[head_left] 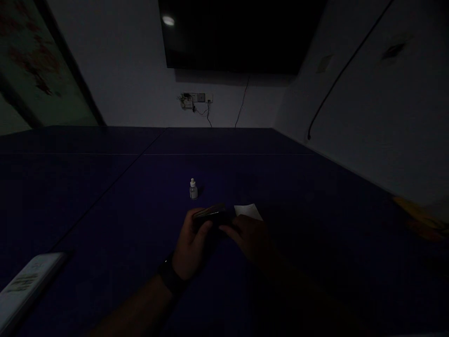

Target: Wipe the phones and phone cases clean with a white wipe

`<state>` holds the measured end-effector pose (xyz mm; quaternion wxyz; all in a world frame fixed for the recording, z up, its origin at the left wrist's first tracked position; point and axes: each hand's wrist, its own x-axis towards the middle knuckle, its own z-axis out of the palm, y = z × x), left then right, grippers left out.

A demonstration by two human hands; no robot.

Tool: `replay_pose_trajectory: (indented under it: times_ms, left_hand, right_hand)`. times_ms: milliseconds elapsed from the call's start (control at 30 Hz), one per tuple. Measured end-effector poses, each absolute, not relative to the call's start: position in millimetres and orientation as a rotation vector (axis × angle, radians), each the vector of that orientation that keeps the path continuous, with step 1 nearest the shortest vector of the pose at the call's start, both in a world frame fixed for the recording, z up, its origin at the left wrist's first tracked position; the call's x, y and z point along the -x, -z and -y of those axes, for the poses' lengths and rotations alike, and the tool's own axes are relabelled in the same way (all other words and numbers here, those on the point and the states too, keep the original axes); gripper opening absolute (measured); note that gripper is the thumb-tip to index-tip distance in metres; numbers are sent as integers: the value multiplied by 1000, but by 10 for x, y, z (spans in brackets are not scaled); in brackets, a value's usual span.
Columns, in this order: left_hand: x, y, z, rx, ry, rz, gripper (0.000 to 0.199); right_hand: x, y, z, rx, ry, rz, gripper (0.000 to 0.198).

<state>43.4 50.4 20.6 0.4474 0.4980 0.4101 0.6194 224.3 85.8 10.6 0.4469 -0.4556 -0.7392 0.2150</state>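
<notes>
Both of my hands are at a dark, flat, wallet-like object [212, 215] in the middle of the view, held above the blue surface. My left hand [189, 245], with a dark watch on its wrist, is closed around the left end, thumb on the near side. At the right end, my right hand [250, 234] is closed with its thumb and fingers on the object; deep shadow hides most of those fingers. A white sheet of paper [248, 210] lies just beyond my right hand, partly covered by it. A small dropper bottle [193, 191] with a white cap stands upright beyond my left hand.
A white box [28, 285] with printing lies at the lower left of the blue table [115, 243]. Wall sockets with cables [196, 98] sit below a large dark screen [238, 35]. Something yellow and red [419, 215] is at the right edge. The room is dim.
</notes>
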Motion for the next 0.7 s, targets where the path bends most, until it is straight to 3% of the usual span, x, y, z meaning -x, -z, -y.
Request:
replay_pose_trajectory:
  times_ms: [133, 400, 533, 700]
  left_hand:
    - [-374, -238, -433, -1380, -1523, -1090, 25]
    - [-272, -386, -338, -1646, -1366, -1029, 18]
    - [-279, -356, -332, -1613, -1359, -1053, 15]
    - [-309, -318, -334, -1601, -1332, -1072, 18]
  right_hand:
    - [-2306, -193, -846, 1179, -297, 1855, 51]
    - [-2322, -415, -707, 708, -763, 1832, 29]
    - [-2268, -400, -661, 750, -764, 1742, 15]
    - [-2246, -390, -632, 847, -674, 1734, 16]
